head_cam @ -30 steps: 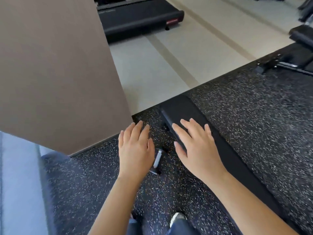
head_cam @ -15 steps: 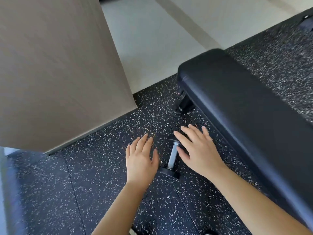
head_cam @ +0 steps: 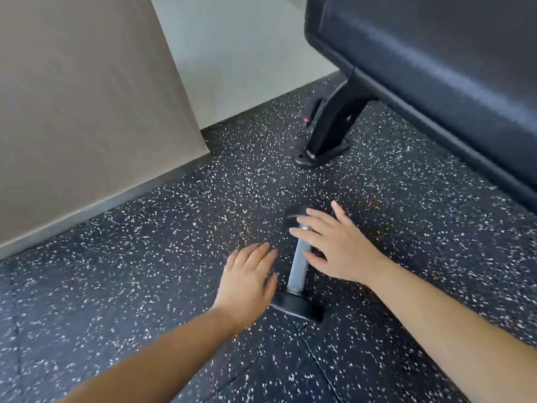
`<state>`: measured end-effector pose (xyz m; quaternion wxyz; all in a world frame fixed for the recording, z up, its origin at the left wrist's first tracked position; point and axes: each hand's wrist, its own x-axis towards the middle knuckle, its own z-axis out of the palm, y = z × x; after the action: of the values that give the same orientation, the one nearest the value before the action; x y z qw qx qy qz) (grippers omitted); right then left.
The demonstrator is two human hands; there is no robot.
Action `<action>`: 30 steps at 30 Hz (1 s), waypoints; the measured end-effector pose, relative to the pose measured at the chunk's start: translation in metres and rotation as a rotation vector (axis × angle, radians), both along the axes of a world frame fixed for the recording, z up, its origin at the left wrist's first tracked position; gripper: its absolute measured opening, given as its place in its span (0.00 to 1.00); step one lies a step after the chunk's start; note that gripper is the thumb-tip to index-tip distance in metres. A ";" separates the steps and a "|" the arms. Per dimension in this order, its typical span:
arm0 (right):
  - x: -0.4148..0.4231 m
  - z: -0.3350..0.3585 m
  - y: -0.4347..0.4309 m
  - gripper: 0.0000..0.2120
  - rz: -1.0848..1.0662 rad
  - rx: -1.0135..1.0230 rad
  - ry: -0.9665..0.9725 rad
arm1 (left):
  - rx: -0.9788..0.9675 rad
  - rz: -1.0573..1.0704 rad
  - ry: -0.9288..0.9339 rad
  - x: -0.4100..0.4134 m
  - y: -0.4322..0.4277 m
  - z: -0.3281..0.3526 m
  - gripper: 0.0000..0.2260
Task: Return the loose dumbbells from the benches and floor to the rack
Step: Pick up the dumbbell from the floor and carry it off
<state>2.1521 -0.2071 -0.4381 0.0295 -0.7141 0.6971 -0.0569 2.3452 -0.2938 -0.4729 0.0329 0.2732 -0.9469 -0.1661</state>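
The speckled floor [head_cam: 145, 286] beside the black desk [head_cam: 436, 68] is carrying 1 dumbbell [head_cam: 297, 269]. The left hand [head_cam: 247, 282] and right hand [head_cam: 340, 251] are hovering either side of its handle, fingers [head_cam: 316, 218] straight and holding nothing. Gripping the handle's middle is probably keeping it level.

Gym: padded bench [head_cam: 436, 68], speckled rubber floor [head_cam: 145, 271]

A beige wall panel [head_cam: 87, 112] is seen at ten o'clock, edged along its foot by a grey skirting strip [head_cam: 96, 209]. Pale smooth flooring [head_cam: 238, 53] is seen at twelve o'clock — it is met by black, white-flecked rubber matting [head_cam: 116, 286] spread below.
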 end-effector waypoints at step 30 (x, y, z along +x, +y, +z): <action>-0.011 -0.095 -0.006 0.25 0.258 0.296 0.052 | 0.021 -0.112 -0.067 0.032 0.027 -0.030 0.21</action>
<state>2.1411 -0.2130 -0.5335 0.1233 -0.7866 0.6011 0.0687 2.3776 -0.2671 -0.5027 -0.0111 0.2253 -0.9596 -0.1683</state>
